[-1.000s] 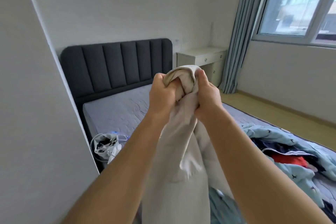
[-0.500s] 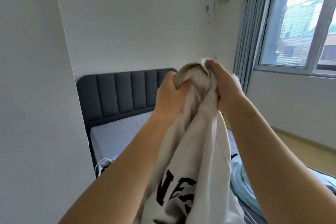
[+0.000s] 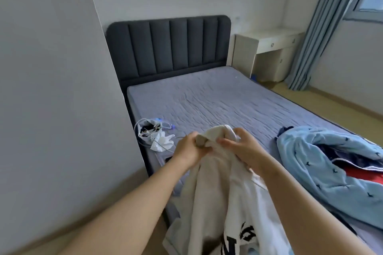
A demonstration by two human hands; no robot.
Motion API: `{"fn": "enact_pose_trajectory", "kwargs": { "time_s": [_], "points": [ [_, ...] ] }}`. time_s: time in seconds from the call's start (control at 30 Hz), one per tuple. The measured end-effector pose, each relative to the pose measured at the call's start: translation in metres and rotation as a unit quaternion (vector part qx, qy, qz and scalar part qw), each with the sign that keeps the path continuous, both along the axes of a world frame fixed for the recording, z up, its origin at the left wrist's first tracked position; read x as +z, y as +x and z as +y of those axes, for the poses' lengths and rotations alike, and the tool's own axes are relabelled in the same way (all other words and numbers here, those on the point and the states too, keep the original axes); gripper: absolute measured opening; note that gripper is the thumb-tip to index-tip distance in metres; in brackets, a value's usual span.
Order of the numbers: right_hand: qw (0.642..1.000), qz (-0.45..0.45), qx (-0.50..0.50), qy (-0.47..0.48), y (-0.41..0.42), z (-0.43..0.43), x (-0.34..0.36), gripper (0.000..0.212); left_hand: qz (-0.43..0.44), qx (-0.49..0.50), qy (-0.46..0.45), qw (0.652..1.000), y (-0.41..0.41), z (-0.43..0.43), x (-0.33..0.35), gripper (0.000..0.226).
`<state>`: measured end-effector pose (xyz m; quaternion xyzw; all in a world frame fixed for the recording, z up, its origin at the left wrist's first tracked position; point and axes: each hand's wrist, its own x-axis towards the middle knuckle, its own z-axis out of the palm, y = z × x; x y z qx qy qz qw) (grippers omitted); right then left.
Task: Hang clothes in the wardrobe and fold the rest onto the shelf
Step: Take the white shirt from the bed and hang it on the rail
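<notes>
**Over the bed's near edge: shirt bunched in both hands**

Above the near corner of the grey quilted mattress, a cream-white soft-knit T-shirt is held up. Its top is wadded and the body hangs down toward the camera.

- Grip: left hand is clamped on the wadded top edge, fingers curled round it. Right hand pinches the same wad from the other side. The hands are just beside each other with fabric between them.
- Handling (judgement): light and fully limp, with no stiffness, and not fragile. It isn't slippery, but it will sag and twist wherever it's unsupported.
- Where to hold (judgement): one wad gives no control. Spread the grip to both shoulder seams or to the collar so the shirt hangs flat for a hanger or a fold.
- Writing: black block lettering runs low on the front, creased and cut off by the frame edge. One letter looks like an "N" and the rest is unreadable. No brand tag is visible.
- Nearby: a light-blue garment with small dark motifs is heaped on the bed to the right, with a red piece inside the heap. A white plastic bag with cables sits at the mattress's left edge. The wardrobe and shelf are not in view.
</notes>
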<state>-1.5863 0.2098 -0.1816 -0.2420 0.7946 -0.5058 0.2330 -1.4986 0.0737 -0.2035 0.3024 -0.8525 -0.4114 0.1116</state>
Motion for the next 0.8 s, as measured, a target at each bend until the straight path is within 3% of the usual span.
{"fn": "enact_pose_trajectory", "kwargs": {
  "time_s": [0.1,0.17,0.23,0.33,0.4,0.5,0.6,0.7,0.8],
  "points": [
    [0.997,-0.047,0.057,0.017,0.008,0.005,-0.031,0.012,0.011,-0.005,0.040,0.999,0.004,-0.003,-0.020,0.031],
    [0.998,-0.055,0.010,0.028,0.011,0.008,-0.047,0.006,0.029,-0.021,0.084,0.996,0.007,-0.004,-0.034,0.033],
    [0.997,-0.028,-0.059,0.046,0.011,0.014,-0.063,0.015,0.028,-0.026,0.104,0.994,0.010,-0.005,-0.048,0.030],
    [0.987,-0.031,-0.156,0.037,0.011,0.024,-0.075,0.022,-0.015,-0.019,0.104,0.994,0.013,-0.004,-0.069,0.019],
    [0.981,-0.038,-0.188,0.029,0.010,0.033,-0.079,0.020,-0.088,-0.027,0.078,0.993,0.014,0.002,-0.085,0.023],
    [0.983,-0.032,-0.179,0.018,0.008,0.043,-0.081,0.015,-0.161,-0.023,0.072,0.984,0.018,0.017,-0.103,0.035],
    [0.989,-0.020,-0.148,0.012,0.006,0.051,-0.086,0.008,-0.155,0.029,0.059,0.986,0.015,0.025,-0.107,0.028],
    [0.991,-0.038,-0.131,0.010,0.010,0.055,-0.097,0.015,-0.097,0.120,0.204,0.967,0.008,0.027,-0.098,0.025],
    [0.989,-0.049,-0.142,0.004,0.018,0.048,-0.102,0.006,-0.012,0.191,0.398,0.897,0.004,0.027,-0.080,0.030]
  ]
}}
